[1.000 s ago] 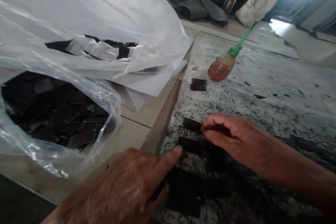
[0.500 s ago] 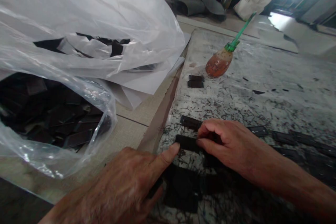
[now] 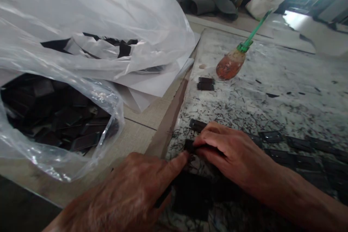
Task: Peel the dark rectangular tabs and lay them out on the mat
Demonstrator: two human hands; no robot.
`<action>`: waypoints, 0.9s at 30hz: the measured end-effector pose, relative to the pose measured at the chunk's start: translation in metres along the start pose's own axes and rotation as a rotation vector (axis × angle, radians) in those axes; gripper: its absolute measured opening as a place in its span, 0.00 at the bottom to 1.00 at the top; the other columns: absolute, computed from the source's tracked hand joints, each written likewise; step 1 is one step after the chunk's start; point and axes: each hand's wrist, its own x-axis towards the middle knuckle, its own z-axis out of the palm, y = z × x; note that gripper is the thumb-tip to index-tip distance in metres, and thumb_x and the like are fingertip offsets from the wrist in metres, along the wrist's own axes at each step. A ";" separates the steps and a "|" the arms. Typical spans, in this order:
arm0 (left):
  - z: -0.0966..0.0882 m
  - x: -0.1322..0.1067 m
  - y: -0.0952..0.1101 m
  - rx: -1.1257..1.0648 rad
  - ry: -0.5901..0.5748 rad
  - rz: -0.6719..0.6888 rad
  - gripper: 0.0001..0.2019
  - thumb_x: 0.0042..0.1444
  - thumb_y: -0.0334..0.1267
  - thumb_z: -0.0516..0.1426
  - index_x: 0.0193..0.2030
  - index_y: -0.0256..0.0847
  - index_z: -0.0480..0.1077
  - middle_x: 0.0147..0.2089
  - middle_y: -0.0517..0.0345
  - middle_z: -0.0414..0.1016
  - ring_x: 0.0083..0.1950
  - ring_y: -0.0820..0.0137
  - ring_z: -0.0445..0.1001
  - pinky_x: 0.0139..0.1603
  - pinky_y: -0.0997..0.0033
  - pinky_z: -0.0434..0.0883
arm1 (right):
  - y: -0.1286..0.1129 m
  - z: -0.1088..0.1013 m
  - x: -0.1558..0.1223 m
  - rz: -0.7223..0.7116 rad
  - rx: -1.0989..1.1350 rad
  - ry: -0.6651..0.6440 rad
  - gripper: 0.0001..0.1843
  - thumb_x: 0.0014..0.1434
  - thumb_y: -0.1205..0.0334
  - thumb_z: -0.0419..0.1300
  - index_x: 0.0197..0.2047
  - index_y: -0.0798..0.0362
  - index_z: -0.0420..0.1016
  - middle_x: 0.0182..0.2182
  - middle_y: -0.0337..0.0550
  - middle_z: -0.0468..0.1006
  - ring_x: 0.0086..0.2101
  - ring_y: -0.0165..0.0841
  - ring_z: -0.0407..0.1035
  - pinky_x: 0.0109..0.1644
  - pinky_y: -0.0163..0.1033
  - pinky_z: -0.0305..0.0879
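My right hand (image 3: 228, 154) lies low on the speckled work surface (image 3: 272, 90), its fingers pinched on a small black rectangular piece (image 3: 189, 145). My left hand (image 3: 130, 195) rests in the foreground with its forefinger stretched out, the tip touching that same piece; its other fingers curl over a thin dark object I cannot make out. Another black piece (image 3: 197, 125) lies just beyond my right fingers. A row of similar black pieces (image 3: 282, 154) runs to the right along the surface, and a stack of dark pieces (image 3: 191, 195) sits between my hands.
A large clear plastic bag (image 3: 89, 36) full of black pieces (image 3: 54, 116) fills the left. White paper sheets (image 3: 160, 83) lie under it. A brush with a green handle (image 3: 239, 56) rests beyond, beside two small black pieces (image 3: 206, 83). Fabric and a bottle stand at the back.
My right hand has slid left and toward me, from the farther black piece to the nearer one at my left forefinger's tip. My left hand has stayed in place.
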 end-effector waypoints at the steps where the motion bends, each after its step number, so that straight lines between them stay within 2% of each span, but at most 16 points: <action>1: 0.000 0.000 0.000 0.001 -0.020 0.028 0.33 0.54 0.28 0.53 0.65 0.44 0.48 0.32 0.64 0.76 0.27 0.69 0.74 0.26 0.71 0.69 | 0.001 0.000 0.000 -0.003 0.001 0.001 0.09 0.61 0.71 0.54 0.36 0.52 0.75 0.35 0.41 0.73 0.36 0.31 0.70 0.41 0.36 0.64; 7: 0.000 -0.001 0.001 -0.002 -0.074 0.045 0.32 0.54 0.27 0.53 0.65 0.42 0.46 0.31 0.65 0.73 0.27 0.68 0.72 0.25 0.69 0.68 | 0.002 0.000 -0.002 -0.012 0.018 0.002 0.12 0.61 0.72 0.53 0.37 0.51 0.77 0.35 0.41 0.73 0.36 0.31 0.69 0.41 0.36 0.64; 13: -0.001 0.001 0.001 0.011 -0.044 0.044 0.32 0.54 0.27 0.52 0.65 0.40 0.47 0.30 0.65 0.73 0.26 0.69 0.72 0.25 0.70 0.67 | 0.003 0.002 -0.002 -0.010 0.005 -0.001 0.12 0.60 0.74 0.54 0.37 0.51 0.77 0.35 0.40 0.73 0.36 0.31 0.70 0.41 0.36 0.64; 19: -0.003 0.001 0.002 -0.003 -0.094 0.013 0.31 0.55 0.27 0.51 0.64 0.43 0.47 0.32 0.66 0.74 0.28 0.69 0.74 0.28 0.71 0.67 | 0.005 0.003 -0.002 -0.096 -0.028 0.036 0.16 0.59 0.76 0.54 0.43 0.50 0.77 0.35 0.41 0.74 0.35 0.31 0.70 0.38 0.35 0.63; 27: -0.001 -0.001 0.000 0.001 -0.075 0.043 0.31 0.54 0.27 0.51 0.64 0.42 0.47 0.31 0.65 0.75 0.28 0.68 0.74 0.28 0.70 0.68 | 0.006 0.002 -0.002 -0.096 -0.042 0.013 0.15 0.58 0.76 0.54 0.40 0.50 0.78 0.34 0.41 0.73 0.33 0.31 0.69 0.35 0.35 0.62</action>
